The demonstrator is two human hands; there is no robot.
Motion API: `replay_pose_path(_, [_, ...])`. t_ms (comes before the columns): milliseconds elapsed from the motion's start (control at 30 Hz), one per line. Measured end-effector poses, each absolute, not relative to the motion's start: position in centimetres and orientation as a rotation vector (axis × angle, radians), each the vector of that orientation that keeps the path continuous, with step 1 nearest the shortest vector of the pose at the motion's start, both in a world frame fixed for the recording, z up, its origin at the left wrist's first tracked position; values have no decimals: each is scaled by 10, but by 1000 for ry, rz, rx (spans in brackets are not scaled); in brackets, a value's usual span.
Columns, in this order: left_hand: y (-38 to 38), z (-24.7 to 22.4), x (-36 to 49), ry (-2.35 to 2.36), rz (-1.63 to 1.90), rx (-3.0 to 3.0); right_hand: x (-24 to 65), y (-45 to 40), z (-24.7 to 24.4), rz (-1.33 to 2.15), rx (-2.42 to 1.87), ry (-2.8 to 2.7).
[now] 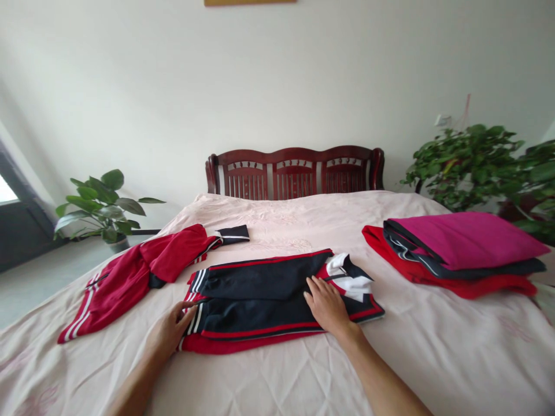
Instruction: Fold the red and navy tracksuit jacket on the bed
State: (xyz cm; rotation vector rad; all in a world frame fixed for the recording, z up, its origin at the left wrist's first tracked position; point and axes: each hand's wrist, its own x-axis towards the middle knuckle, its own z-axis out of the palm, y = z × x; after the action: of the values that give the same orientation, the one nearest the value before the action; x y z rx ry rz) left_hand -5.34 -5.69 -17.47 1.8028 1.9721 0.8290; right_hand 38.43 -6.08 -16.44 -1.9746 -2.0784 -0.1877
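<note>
A black and red sports jacket [260, 289] with white stripes and a white collar lies partly folded on the pink bedsheet [303, 381]. My right hand [327, 306] rests flat on its middle, fingers spread. At the jacket's left end my left hand [173, 326] pinches the striped cuff edge. A rumpled red garment [139, 277] with white stripes and a black cuff lies just to the left, untouched.
A stack of folded clothes [459, 254], magenta over black over red, sits on the bed's right side. A dark wooden headboard [295, 170] stands at the far end. Potted plants flank the bed: one left [102, 208], one right [472, 162].
</note>
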Motion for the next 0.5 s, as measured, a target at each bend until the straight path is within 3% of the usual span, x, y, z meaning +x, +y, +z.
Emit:
replay_pose_path(300, [-60,-156,-42,2248,653,1697,391,-57,-174,-237,-1938,-2088])
replay_pose_path(500, [-61,-158,-41,2316,819,1749,368,-55,-150,-275,-1835,-2031])
